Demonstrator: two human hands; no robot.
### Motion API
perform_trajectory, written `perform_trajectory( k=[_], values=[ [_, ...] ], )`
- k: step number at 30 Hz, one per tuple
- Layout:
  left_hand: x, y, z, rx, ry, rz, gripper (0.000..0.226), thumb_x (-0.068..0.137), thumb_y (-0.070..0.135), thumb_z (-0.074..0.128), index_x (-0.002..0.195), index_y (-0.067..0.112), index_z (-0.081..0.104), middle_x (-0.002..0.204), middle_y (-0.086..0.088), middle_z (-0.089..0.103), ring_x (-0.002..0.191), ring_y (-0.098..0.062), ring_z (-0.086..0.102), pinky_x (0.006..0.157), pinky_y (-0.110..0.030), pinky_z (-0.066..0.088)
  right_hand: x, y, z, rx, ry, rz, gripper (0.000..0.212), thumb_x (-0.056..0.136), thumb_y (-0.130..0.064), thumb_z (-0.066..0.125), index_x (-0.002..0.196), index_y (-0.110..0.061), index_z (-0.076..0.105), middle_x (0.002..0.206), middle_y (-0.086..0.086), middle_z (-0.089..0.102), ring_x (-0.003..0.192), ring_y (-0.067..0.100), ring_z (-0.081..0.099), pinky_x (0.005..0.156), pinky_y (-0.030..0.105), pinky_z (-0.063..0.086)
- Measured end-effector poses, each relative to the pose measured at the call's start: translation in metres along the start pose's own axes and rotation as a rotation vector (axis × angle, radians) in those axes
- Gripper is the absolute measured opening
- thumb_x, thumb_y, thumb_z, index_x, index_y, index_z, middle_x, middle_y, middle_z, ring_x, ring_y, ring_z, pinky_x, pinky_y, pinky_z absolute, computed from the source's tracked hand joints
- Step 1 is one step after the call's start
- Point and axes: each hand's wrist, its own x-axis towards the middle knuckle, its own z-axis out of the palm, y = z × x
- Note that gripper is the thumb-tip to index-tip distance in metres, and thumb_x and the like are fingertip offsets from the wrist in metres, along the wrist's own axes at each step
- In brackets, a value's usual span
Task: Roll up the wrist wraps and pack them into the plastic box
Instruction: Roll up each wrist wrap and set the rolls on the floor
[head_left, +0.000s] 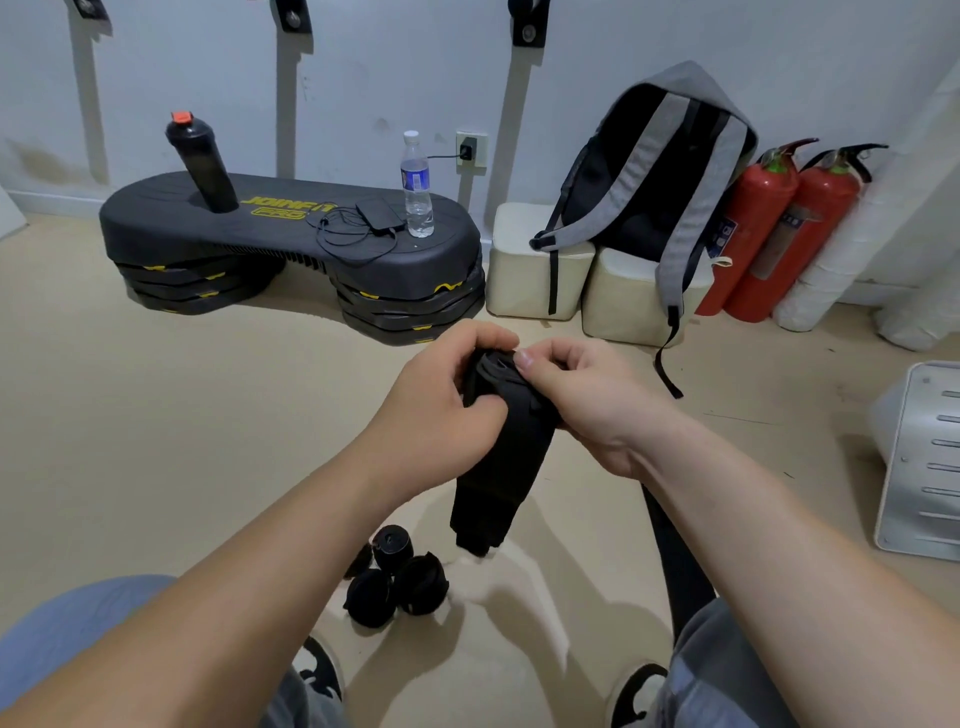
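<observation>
A black wrist wrap (498, 467) hangs in the air above the floor, its upper end bunched between both hands and its loose tail dangling down. My left hand (441, 400) grips the rolled top from the left. My right hand (582, 395) pinches the same end from the right, thumb on top. Three rolled black wraps (397, 579) lie together on the floor below, between my feet. Another black strap (675, 561) lies on the floor under my right forearm. No plastic box is in view.
A black exercise step platform (291, 244) stands ahead with a shaker bottle (200, 161), a water bottle (417, 184) and a small device with cable. A grey backpack (649, 187) leans on cream blocks. Two red fire extinguishers (779, 228) stand at right. A white panel (924, 462) lies at the far right.
</observation>
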Motion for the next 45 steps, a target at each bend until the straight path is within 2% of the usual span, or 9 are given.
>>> perform_trajectory(
  k=[5, 10, 13, 20, 23, 29, 35, 40, 45],
  values=[
    [0.001, 0.008, -0.007, -0.171, 0.032, -0.107, 0.05, 0.096, -0.008, 0.049, 0.117, 0.03, 0.075, 0.103, -0.014, 0.077, 0.099, -0.03, 0.072, 0.093, -0.05, 0.058, -0.003, -0.004, -0.002, -0.029, 0.038, -0.07, 0.025, 0.106, -0.02, 0.061, 0.083, -0.019, 0.069, 0.074, -0.002, 0.06, 0.067, 0.011, 0.053, 0.063, 0.025, 0.042],
    [0.0, 0.006, -0.005, -0.109, 0.036, -0.039, 0.035, 0.108, 0.008, 0.051, 0.12, 0.027, 0.078, 0.109, 0.011, 0.079, 0.106, -0.006, 0.071, 0.095, -0.026, 0.055, -0.003, -0.004, -0.002, -0.036, 0.031, -0.09, 0.023, 0.105, -0.021, 0.063, 0.084, -0.02, 0.071, 0.08, 0.001, 0.064, 0.075, 0.014, 0.057, 0.068, 0.027, 0.045],
    [0.001, 0.002, -0.004, -0.07, 0.082, 0.059, 0.025, 0.105, 0.007, 0.062, 0.115, 0.023, 0.079, 0.104, 0.011, 0.081, 0.1, -0.002, 0.073, 0.088, -0.016, 0.054, -0.004, -0.003, -0.002, -0.022, 0.005, -0.117, 0.023, 0.105, -0.021, 0.064, 0.083, -0.021, 0.072, 0.083, 0.003, 0.066, 0.08, 0.018, 0.06, 0.075, 0.034, 0.048],
    [0.002, -0.002, -0.006, -0.057, 0.16, 0.066, 0.025, 0.098, 0.013, 0.074, 0.121, 0.02, 0.08, 0.103, 0.01, 0.081, 0.099, 0.001, 0.073, 0.09, -0.016, 0.056, -0.009, -0.005, -0.004, 0.048, 0.004, -0.198, 0.021, 0.103, -0.014, 0.066, 0.083, -0.017, 0.072, 0.08, 0.007, 0.064, 0.08, 0.022, 0.058, 0.078, 0.042, 0.046],
    [0.002, -0.003, -0.006, -0.024, 0.091, 0.015, 0.034, 0.101, 0.02, 0.072, 0.134, 0.024, 0.072, 0.097, -0.003, 0.078, 0.089, -0.009, 0.072, 0.082, -0.024, 0.057, -0.01, -0.004, -0.005, 0.075, -0.024, -0.182, 0.019, 0.103, -0.014, 0.067, 0.085, -0.016, 0.073, 0.082, 0.006, 0.066, 0.081, 0.021, 0.061, 0.079, 0.04, 0.048],
    [0.006, -0.006, -0.003, 0.032, 0.169, -0.018, 0.009, 0.104, 0.02, 0.066, 0.11, 0.019, 0.072, 0.087, 0.009, 0.074, 0.078, 0.003, 0.065, 0.07, -0.012, 0.045, -0.012, -0.009, -0.007, 0.216, -0.054, -0.1, 0.015, 0.104, -0.02, 0.064, 0.116, -0.013, 0.07, 0.078, 0.001, 0.07, 0.068, 0.015, 0.065, 0.072, 0.036, 0.052],
    [0.008, -0.007, -0.003, -0.022, 0.153, -0.093, 0.009, 0.106, 0.021, 0.062, 0.11, 0.02, 0.069, 0.091, 0.0, 0.074, 0.083, -0.01, 0.066, 0.074, -0.027, 0.049, -0.016, -0.013, -0.023, 0.157, -0.262, -0.177, 0.037, 0.075, 0.001, 0.056, 0.104, -0.01, 0.075, 0.085, 0.001, 0.072, 0.072, 0.014, 0.063, 0.065, 0.028, 0.051],
    [0.005, -0.009, -0.003, -0.046, 0.069, -0.125, 0.01, 0.106, 0.022, 0.061, 0.106, 0.025, 0.07, 0.09, -0.003, 0.077, 0.088, -0.02, 0.072, 0.085, -0.042, 0.057, -0.02, -0.009, -0.034, -0.069, -0.246, -0.247, 0.016, 0.096, 0.011, 0.066, 0.108, 0.002, 0.07, 0.083, -0.002, 0.073, 0.072, 0.011, 0.068, 0.07, 0.028, 0.062],
    [0.005, -0.009, -0.001, -0.046, 0.06, -0.145, 0.011, 0.107, 0.023, 0.06, 0.104, 0.025, 0.07, 0.092, -0.003, 0.077, 0.091, -0.02, 0.071, 0.089, -0.044, 0.056, -0.022, -0.008, -0.03, -0.048, -0.175, -0.225, 0.016, 0.107, -0.003, 0.054, 0.095, -0.01, 0.061, 0.115, 0.013, 0.076, 0.1, 0.016, 0.068, 0.088, 0.043, 0.062]
  ],
)
